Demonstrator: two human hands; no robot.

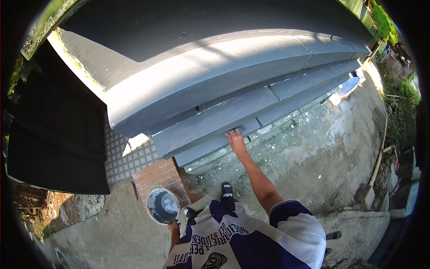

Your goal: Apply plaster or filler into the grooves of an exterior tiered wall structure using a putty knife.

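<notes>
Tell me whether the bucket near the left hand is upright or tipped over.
Upright: the bucket has its round mouth facing up toward the camera, with the grey inside in view.

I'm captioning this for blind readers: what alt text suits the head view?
A person's right hand holds a small, partly red tool low on a grey stepped wall; the left hand is at the rim of a grey-smeared bucket on a brown board.

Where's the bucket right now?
In the head view, the bucket is left of centre in the lower half, right by the person's left hand, and overlaps the brown board in the picture.
</notes>
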